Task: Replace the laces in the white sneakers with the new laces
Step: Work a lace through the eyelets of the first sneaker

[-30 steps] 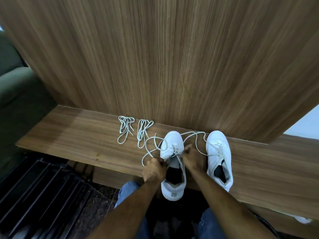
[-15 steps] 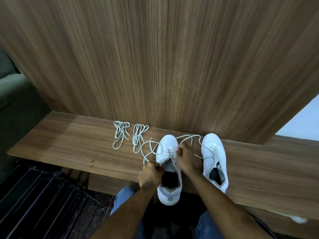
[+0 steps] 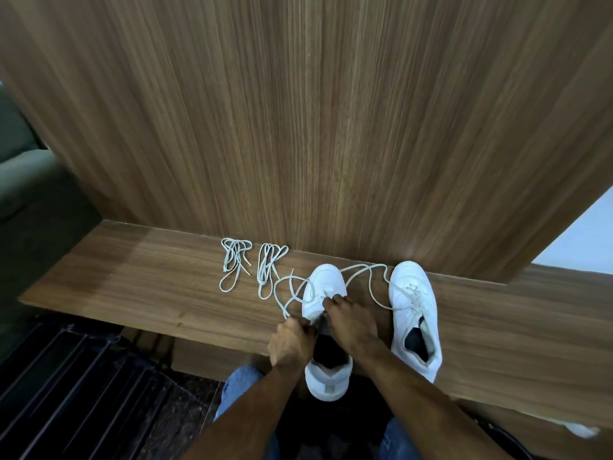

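Right hand (image 3: 350, 322) moved up from 1 s ago: fingertips now pinching at the upper eyelets of the near white leather sneaker (image 3: 326, 330) on the brown wooden ledge (image 3: 132, 277). Left hand (image 3: 292, 341) curled at the shoe's left flank, apparently gripping the loosened pale lace (image 3: 288, 293). Reads as old lace mid-removal. Two bundled new pale laces (image 3: 252, 265) untouched, near. Second white sneaker (image 3: 414, 313) still laced, just beside.

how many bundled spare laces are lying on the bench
2. One bundle lies furthest left on the bench; the other bundle sits just right of it, beside the left sneaker. Both lie near the wall panel. None seem hidden.
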